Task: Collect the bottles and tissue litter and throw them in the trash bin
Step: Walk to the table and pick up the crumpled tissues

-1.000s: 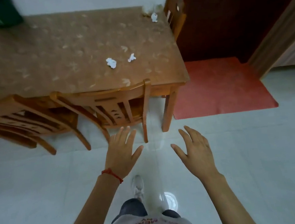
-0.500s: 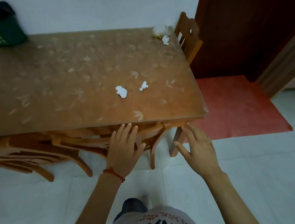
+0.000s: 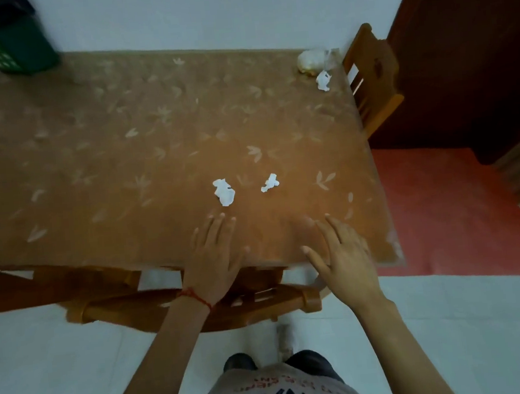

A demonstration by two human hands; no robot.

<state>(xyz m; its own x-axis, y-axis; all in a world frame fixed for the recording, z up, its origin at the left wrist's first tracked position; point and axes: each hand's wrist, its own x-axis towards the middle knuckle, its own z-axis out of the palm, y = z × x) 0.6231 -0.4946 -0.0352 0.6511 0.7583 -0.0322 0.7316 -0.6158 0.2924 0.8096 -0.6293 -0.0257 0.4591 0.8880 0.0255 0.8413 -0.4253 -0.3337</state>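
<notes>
Our left hand (image 3: pixel 215 257) and right hand (image 3: pixel 340 252) hover spread and empty over the tabletop's (image 3: pixel 91 148) near edge. The larger tissue wad (image 3: pixel 224 192) lies just beyond our left fingertips; the smaller wad (image 3: pixel 269 182) sits between both hands, farther in.

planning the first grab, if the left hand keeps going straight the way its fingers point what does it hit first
Most likely the larger tissue wad, lying on the table just beyond the left hand fingertips. The hand's height above the tabletop is unclear.

dim, even indoor light | motion blur throughout | wide-angle edge bending
</notes>
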